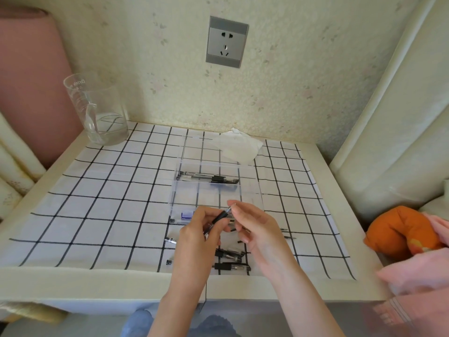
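Note:
My left hand (198, 235) grips a black gel pen (220, 217) by its barrel, tip pointing up and right. My right hand (252, 222) pinches the pen's clear tip end between thumb and fingers. Both hands hover over the near part of a clear plastic box (252, 190) on the checked cloth. Several assembled black pens (209, 178) lie in the box's far compartment. Loose pens and pen parts (230, 260) lie on the cloth under my hands. A small purple-and-white box (187, 214) lies just left of my left hand.
A glass jug (97, 110) with a little water stands at the table's back left corner. A crumpled white tissue (239, 145) lies behind the box. An orange soft toy (401, 232) and pink fabric (418, 276) lie at the right edge. A wall socket (226, 42) is above.

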`<action>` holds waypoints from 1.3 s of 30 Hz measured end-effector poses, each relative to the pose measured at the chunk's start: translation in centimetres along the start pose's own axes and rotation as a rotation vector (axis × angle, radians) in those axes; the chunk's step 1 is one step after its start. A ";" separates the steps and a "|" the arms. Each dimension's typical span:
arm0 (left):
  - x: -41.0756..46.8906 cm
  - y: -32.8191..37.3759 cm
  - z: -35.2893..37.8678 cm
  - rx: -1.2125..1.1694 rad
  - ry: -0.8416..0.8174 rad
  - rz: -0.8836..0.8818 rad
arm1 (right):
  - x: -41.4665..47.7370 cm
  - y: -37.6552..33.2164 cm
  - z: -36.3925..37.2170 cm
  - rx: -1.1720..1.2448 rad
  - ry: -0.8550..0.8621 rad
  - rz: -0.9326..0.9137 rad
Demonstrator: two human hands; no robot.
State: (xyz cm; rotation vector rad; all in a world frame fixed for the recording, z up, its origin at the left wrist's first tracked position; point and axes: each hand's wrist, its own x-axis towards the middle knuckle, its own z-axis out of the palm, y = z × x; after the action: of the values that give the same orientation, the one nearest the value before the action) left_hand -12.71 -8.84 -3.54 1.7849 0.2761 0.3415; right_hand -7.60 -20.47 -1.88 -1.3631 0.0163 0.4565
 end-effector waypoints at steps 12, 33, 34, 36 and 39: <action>0.0 0.1 0.2 -0.022 -0.038 0.012 | 0.0 0.0 0.4 -0.013 0.033 0.037; -0.1 0.3 0.1 -0.008 -0.023 0.002 | -0.2 0.1 0.4 -0.017 0.082 0.013; 0.0 0.2 0.1 -0.002 -0.022 -0.002 | -0.2 0.1 0.5 -0.018 0.089 0.012; 0.0 0.1 0.0 0.015 -0.022 -0.005 | -0.3 0.2 0.5 -0.011 0.103 0.016; -0.1 0.0 0.1 0.037 -0.036 0.002 | -0.3 0.3 0.3 0.004 0.129 0.031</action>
State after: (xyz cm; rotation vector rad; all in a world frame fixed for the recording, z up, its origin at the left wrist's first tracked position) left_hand -12.74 -8.93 -3.54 1.8260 0.2565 0.3070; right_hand -8.04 -20.25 -1.99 -1.3884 0.1448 0.3935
